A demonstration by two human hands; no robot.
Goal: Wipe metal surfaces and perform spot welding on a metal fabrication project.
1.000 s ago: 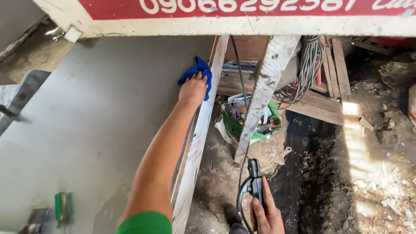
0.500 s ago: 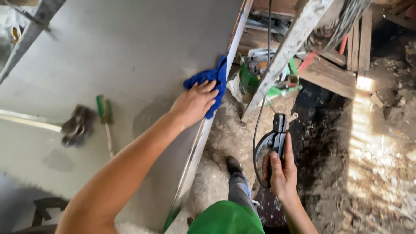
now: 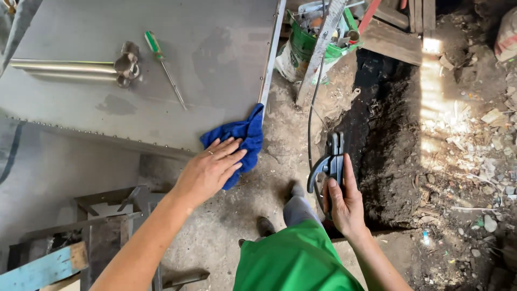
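Note:
My left hand [image 3: 210, 168] presses flat on a blue cloth [image 3: 237, 137] at the near right corner of a grey metal sheet [image 3: 215, 59]. My right hand [image 3: 344, 202] holds a black clamp-like tool with a handle [image 3: 329, 161]; a thin dark cable [image 3: 310, 108] runs up from it. I wear a green top, and my feet stand on the dirt floor below.
On the sheet lie a green-handled screwdriver [image 3: 161, 62] and a shiny metal pipe with a fitting [image 3: 75, 69]. A green bucket of bits [image 3: 318, 32] stands past the sheet's edge. Metal frames [image 3: 107, 215], a blue-painted board [image 3: 37, 267], dark soil and rubble to the right.
My left hand has slid the blue cloth along the sheet's right edge toward me, down to its near corner. The right hand keeps hold of the black tool.

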